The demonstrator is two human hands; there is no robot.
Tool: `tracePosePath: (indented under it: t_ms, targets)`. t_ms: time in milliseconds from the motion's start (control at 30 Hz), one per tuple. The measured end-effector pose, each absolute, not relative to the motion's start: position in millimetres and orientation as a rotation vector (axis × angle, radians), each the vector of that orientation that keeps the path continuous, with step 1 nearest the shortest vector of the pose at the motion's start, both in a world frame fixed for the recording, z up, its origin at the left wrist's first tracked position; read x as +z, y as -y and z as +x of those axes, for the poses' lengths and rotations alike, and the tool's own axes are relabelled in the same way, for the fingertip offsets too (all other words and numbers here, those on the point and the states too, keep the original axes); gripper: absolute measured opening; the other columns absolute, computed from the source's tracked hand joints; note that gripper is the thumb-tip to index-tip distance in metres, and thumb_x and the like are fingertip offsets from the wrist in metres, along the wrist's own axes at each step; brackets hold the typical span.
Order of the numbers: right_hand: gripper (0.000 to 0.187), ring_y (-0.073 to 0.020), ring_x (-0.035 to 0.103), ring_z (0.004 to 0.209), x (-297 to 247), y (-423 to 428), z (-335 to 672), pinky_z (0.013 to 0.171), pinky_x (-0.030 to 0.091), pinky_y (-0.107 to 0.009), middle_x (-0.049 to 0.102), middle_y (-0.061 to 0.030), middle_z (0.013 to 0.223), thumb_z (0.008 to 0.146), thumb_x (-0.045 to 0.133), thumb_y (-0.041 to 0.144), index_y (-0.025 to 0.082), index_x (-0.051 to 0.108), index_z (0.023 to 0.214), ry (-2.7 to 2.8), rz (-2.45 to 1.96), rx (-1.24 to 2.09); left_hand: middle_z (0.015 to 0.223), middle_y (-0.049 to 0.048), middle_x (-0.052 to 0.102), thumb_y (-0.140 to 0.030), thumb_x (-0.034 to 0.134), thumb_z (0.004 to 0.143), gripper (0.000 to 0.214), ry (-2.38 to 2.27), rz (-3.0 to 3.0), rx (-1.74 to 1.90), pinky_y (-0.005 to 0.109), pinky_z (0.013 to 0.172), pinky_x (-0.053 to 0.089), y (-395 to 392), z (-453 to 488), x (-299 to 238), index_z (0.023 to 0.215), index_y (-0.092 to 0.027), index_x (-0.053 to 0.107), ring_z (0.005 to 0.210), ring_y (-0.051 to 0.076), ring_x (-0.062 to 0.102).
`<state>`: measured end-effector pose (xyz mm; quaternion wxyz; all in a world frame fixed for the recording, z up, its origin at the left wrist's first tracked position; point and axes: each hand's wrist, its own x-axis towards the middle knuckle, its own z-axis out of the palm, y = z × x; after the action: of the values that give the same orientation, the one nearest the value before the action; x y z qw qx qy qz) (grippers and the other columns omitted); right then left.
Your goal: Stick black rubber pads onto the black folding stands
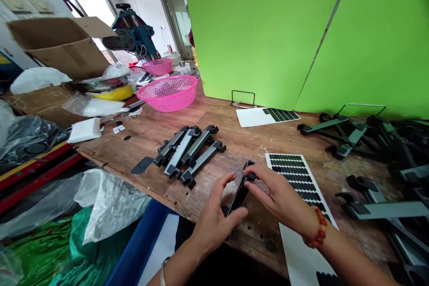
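Between my hands stands a dark bar-shaped bracket (240,191), tilted, with black hooked ends. The thumb and fingers of my right hand (273,190) pinch its upper end. My left hand (214,216) is beside its lower part, thumb and fingers spread apart; whether the palm touches the bracket is hidden. A white sheet (284,237) with rows of black stickers (295,178) lies under and beside my right forearm. Further left on the table, several similar grey-and-black brackets (189,149) lie in a pile.
More brackets (385,210) are heaped at the right. A second sticker sheet (254,116) lies before the green board (268,31). Pink baskets (170,96), a cardboard box (67,56) and a blue machine (134,33) stand at the back left. Plastic bags (103,205) hang below the wooden table (214,116).
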<state>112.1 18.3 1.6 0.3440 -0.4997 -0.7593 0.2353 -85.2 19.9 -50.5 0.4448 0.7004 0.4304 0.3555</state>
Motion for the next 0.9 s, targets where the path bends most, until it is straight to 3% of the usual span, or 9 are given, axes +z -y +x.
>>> tracePosePath:
  t_ms: [100,200,333,433,567,700,833,900]
  targets:
    - [0.011,-0.0183,0.059,0.085,9.9,-24.6,106.4,0.076,0.047,-0.033,0.064,-0.0043,0.092,0.092,0.049,0.023,0.020,0.056,0.099,2.018,-1.341,0.627,0.149,0.0126,0.034,-0.027,0.079,0.065,0.097,-1.228,1.880,0.711,0.058,0.114,0.024,-4.0,-107.9,-63.1,0.146,-0.026,0.026,0.139,0.035,0.027]
    - [0.012,-0.0179,0.057,0.079,22.0,-31.1,103.0,0.071,0.045,-0.031,0.063,-0.0031,0.086,0.091,0.050,0.029,0.019,0.057,0.093,2.091,-1.376,0.678,0.142,0.0127,0.046,-0.024,0.073,0.071,0.074,-1.331,1.985,0.610,0.064,0.111,0.023,11.0,-116.8,-79.9,0.139,-0.025,0.042,0.138,0.037,0.030]
    - [0.033,-0.0173,0.058,0.077,50.7,-48.3,93.3,0.070,0.044,-0.030,0.064,-0.0026,0.083,0.096,0.039,0.044,0.020,0.059,0.088,2.110,-1.329,0.743,0.135,0.0113,0.053,-0.026,0.060,0.083,0.048,-1.325,2.107,0.643,0.060,0.113,0.027,19.2,-114.3,-92.4,0.130,-0.022,0.052,0.135,0.031,0.038]
    - [0.041,-0.0192,0.059,0.097,63.6,-66.4,76.6,0.085,0.044,-0.033,0.065,-0.0056,0.102,0.099,0.026,0.044,0.021,0.059,0.106,2.045,-1.251,0.636,0.132,0.0117,0.055,-0.026,0.059,0.083,0.047,-1.321,2.118,0.685,0.058,0.111,0.032,19.5,-112.7,-94.2,0.129,-0.021,0.053,0.132,0.030,0.041]
    - [0.051,-0.0247,0.055,0.110,45.7,-85.1,54.2,0.096,0.040,-0.041,0.061,-0.0127,0.121,0.098,0.027,0.048,0.016,0.052,0.128,2.348,-1.298,0.676,0.129,0.0115,0.056,-0.025,0.063,0.080,0.049,-1.308,2.106,0.697,0.056,0.109,0.036,17.8,-113.7,-97.5,0.127,-0.021,0.054,0.129,0.030,0.043]
    - [0.058,-0.0298,0.046,0.124,27.8,-88.7,49.6,0.105,0.030,-0.051,0.053,-0.0159,0.134,0.097,0.028,0.051,0.015,0.043,0.139,2.531,-1.413,0.690,0.126,0.0130,0.058,-0.025,0.065,0.078,0.048,-1.306,2.107,0.724,0.055,0.107,0.039,16.0,-114.1,-100.0,0.124,-0.019,0.057,0.127,0.031,0.045]
    - [0.063,-0.0320,0.038,0.132,47.7,-86.7,53.5,0.110,0.023,-0.055,0.049,-0.0152,0.139,0.096,0.024,0.056,0.016,0.040,0.142,2.579,-1.406,0.754,0.121,0.0136,0.061,-0.023,0.065,0.077,0.044,-1.313,2.116,0.770,0.054,0.103,0.043,15.4,-113.6,-98.8,0.120,-0.019,0.061,0.122,0.031,0.050]
    - [0.065,-0.0329,0.027,0.139,60.1,-85.8,53.4,0.111,0.015,-0.059,0.042,-0.0128,0.146,0.095,0.021,0.059,0.021,0.034,0.145,2.532,-1.398,0.688,0.119,0.0127,0.062,-0.020,0.065,0.075,0.045,-1.301,2.122,0.779,0.054,0.103,0.043,15.5,-113.2,-98.3,0.120,-0.020,0.061,0.121,0.031,0.050]
